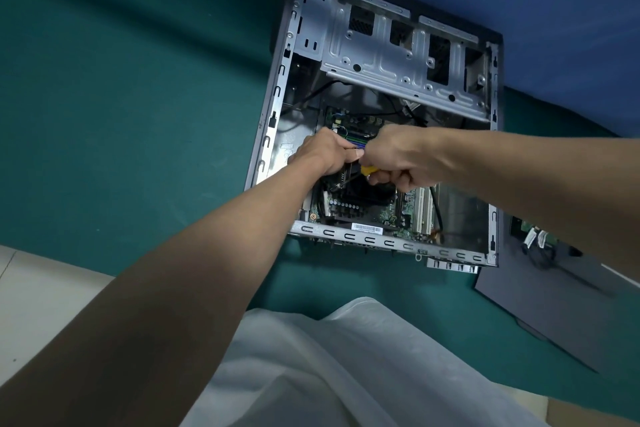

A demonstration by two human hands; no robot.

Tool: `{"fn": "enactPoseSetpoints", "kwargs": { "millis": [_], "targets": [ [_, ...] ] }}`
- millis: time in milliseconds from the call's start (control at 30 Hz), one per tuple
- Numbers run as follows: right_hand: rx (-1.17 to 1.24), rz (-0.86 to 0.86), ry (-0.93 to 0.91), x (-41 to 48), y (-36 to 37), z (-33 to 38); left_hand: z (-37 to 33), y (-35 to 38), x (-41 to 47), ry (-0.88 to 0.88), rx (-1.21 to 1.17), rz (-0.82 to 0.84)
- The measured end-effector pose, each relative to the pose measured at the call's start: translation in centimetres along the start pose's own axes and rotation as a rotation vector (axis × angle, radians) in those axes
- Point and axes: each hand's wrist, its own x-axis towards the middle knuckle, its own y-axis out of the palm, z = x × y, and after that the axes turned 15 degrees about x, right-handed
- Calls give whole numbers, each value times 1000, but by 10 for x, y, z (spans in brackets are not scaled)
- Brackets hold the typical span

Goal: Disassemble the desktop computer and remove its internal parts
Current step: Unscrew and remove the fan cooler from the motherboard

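The right hand [398,158] is gripping the screwdriver [367,170] — its shaft is angling down-left into the desktop computer [381,55] — with the left hand [325,156] alongside, its hold unclear.

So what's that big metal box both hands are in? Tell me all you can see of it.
It is a desktop computer case of bare grey sheet metal with a dark outer shell. It lies on its side on the green surface, its upper side open. A metal drive cage spans the far end, and a green motherboard with black cables lies inside. The left hand and the right hand, gripping a yellow-handled screwdriver, reach in.
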Motion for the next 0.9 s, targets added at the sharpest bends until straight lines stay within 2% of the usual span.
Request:
{"fn": "enactPoseSetpoints", "kwargs": {
  "millis": [133,200,267,433,500,567,633,700,833,900],
  "targets": [
    [-932,-53,-490,-13,3,-6,0,-1,-1,8,29,-15],
    [-1216,-11,-697,-18,0,-11,0,-1,-2,9,36,-21],
    [-1238,2,-748,-18,-2,-14,-1,-2,-3,17,37,-23],
    [-624,-51,-542,-7,-2,-5,0,-2,-2,9,59,-35],
    [-323,-111,-373,-3,3,-2,0,-1,-1,12,55,-28],
    [11,-79,-89,1,4,3,0,-1,0,-7,38,-36],
    [102,11,83,-1,2,8,1,0,0,-11,33,-37],
    [-27,41,63,-2,4,11,0,0,-2,-9,30,-48],
    [-831,-66,-422,-16,9,3,-1,-2,-6,-18,-5,-60],
    [-1071,-66,-609,-26,10,0,-2,-4,-7,-29,-60,-74]
  ]
}}
